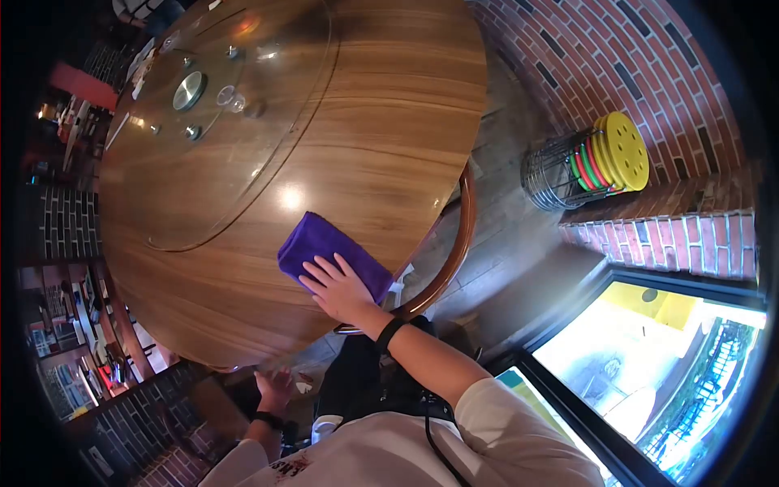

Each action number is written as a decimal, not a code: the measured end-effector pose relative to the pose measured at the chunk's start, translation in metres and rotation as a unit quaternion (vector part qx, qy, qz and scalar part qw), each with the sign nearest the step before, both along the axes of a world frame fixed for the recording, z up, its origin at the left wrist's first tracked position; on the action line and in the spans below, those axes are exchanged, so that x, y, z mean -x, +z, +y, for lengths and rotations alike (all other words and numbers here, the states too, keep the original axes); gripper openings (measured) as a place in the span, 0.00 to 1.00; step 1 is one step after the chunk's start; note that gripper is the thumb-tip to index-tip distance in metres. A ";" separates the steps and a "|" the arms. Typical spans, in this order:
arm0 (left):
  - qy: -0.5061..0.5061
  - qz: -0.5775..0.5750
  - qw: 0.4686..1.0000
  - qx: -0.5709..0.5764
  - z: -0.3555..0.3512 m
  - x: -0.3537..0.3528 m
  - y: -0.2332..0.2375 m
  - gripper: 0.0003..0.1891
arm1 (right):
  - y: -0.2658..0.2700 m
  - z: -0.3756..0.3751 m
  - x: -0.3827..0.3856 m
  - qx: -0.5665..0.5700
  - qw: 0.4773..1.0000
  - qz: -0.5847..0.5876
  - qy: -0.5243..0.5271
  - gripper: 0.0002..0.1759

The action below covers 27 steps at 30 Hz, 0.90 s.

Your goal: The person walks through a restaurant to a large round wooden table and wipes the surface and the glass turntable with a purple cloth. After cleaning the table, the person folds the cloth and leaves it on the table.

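Note:
My right hand (345,292) lies flat with spread fingers on a folded purple cloth (324,245). The cloth rests on a large round wood-grain table (389,122), close to its near right edge. Below the table's near edge hangs my left hand (274,391), its fingers apart and nothing visible in it. A round glass turntable (235,162) covers the table's centre, with a shiny metal disc (190,91) at its middle. A small clear glass (230,99) appears near that disc.
A curved wooden chair rail (450,264) stands tight against the table's right side. Further right, a wire rack (548,174) holds stacked yellow, red and green round stool seats (623,152) by a brick wall (592,57). A bright window (633,365) is at lower right.

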<state>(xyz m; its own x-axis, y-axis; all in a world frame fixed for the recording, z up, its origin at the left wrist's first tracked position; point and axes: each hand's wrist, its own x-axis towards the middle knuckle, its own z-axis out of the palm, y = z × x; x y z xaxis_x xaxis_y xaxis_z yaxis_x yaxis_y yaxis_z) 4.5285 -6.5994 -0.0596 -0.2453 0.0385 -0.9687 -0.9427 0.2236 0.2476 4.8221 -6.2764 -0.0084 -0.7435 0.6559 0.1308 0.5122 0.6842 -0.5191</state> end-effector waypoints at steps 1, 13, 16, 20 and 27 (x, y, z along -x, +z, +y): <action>0.002 0.005 1.000 -0.020 0.019 -0.022 0.016 0.36 | 0.001 0.008 -0.006 -0.014 1.000 -0.024 -0.001 0.30; 0.135 0.086 0.983 -0.092 0.120 -0.140 0.018 0.39 | 0.008 0.164 -0.111 -0.081 0.987 -0.139 -0.007 0.32; 0.164 0.091 0.979 -0.081 0.124 -0.157 0.023 0.39 | 0.014 0.206 -0.130 -0.094 0.987 -0.127 -0.007 0.31; 0.188 0.120 0.972 -0.069 0.117 -0.187 -0.008 0.37 | 0.014 0.255 -0.150 -0.112 0.986 -0.124 -0.005 0.30; 0.127 0.239 0.963 0.007 0.221 -0.292 0.027 0.38 | 0.002 0.369 -0.201 -0.146 0.983 -0.097 -0.051 0.30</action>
